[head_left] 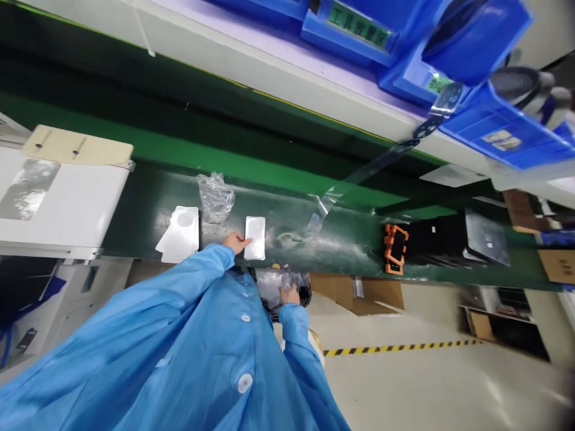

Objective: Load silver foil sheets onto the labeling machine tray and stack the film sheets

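My left hand [236, 242] lies on the green conveyor belt [287, 236], its fingertips over the left edge of a white phone-sized panel [254, 238]. Farther left on the belt is a stack of white sheets [180, 233], with a crumpled clear plastic bag [216, 197] above it. My right hand [290, 293] sits below the belt's near edge, gripping a clear plastic bag [274, 286] over a black container [305, 293]. Light-blue coat sleeves cover both my arms.
Blue plastic bins [498, 129] line a shelf beyond the belt. Farther along the belt are an orange frame [396, 249] and a black stack [435, 239]. A white machine [58, 197] stands at the left. Cardboard boxes [372, 293] and yellow-black floor tape [399, 348] lie below.
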Action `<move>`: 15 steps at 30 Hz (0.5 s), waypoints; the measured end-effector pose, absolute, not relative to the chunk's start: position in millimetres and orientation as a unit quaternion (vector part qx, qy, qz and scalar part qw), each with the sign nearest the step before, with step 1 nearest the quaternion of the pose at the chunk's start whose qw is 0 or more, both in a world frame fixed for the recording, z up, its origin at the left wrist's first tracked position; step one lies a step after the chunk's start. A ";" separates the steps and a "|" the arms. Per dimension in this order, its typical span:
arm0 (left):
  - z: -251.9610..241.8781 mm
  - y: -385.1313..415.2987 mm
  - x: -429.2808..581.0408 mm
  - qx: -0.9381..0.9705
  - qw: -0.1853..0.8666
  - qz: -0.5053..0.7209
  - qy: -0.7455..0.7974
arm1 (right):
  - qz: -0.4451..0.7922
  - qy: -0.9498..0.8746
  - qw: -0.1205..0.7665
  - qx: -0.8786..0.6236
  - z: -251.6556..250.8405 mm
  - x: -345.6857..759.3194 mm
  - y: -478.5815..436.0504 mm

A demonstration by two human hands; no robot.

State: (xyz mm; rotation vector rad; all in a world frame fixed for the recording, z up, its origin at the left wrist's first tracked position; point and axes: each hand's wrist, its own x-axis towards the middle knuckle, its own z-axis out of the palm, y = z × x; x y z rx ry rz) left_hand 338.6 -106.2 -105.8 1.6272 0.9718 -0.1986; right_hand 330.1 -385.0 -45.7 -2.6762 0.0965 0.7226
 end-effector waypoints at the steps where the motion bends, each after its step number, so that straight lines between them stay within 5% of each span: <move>1: -108.2 -108.5 340.2 0.692 0.581 -0.085 0.420 | 0.248 0.070 0.159 -0.953 -43.3 335.1 -387.3; 5: -111.0 -105.3 329.3 0.651 0.618 -0.081 0.433 | 0.205 0.100 0.129 -0.965 -32.7 358.7 -374.1; 15: -106.8 -106.4 314.5 0.574 0.687 -0.052 0.443 | 0.235 -0.035 0.336 -0.911 -92.7 426.6 -252.5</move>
